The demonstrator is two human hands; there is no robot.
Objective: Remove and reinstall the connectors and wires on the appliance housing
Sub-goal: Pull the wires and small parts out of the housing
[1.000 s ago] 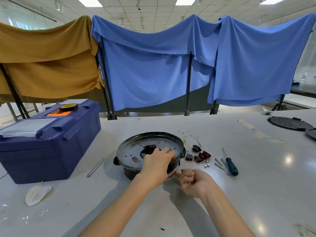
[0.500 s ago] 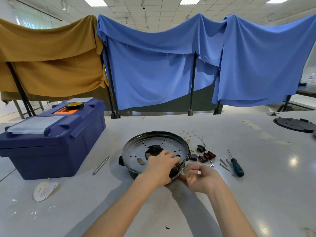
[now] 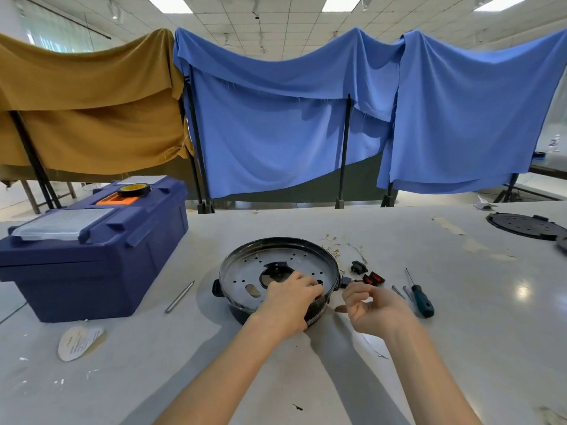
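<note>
- Paper tag [image 3: 79,343]: one, flat, oval, white, near table [image 3: 460,348] front left.
- Toolbox [image 3: 92,256]: one, dark blue plastic, boxy, with a clear lid panel and an orange inset. One tape roll [image 3: 134,190] lies on top.
- Rod [image 3: 180,296]: one, thin, metal, lying between toolbox and housing.
- Cloths behind: one mustard [image 3: 86,96], two blue [image 3: 276,124], draped in folds over black poles.
- Housing [image 3: 242,271]: one, round, black shell with a shiny perforated metal plate, at table centre.
- Left hand [image 3: 290,305]: fingers curled over the housing's near rim, gripping it.
- Right hand [image 3: 372,308]: just right of the housing, fingers loosely bent, narrow gap to thumb. Can't tell if it pinches anything.
- Wires [image 3: 333,245]: thin loose strands behind the housing's right rim, count unclear.
- Connectors: one small black [image 3: 346,282] at the housing's right rim, one black [image 3: 357,267] and two red [image 3: 374,278] just beyond.
- Screws [image 3: 398,291]: two, silver.
- Screwdriver [image 3: 422,299]: one, green handle, thin shaft.
- Disc [image 3: 526,225]: black, round, holed, far right. A second is cut off by the edge.
</note>
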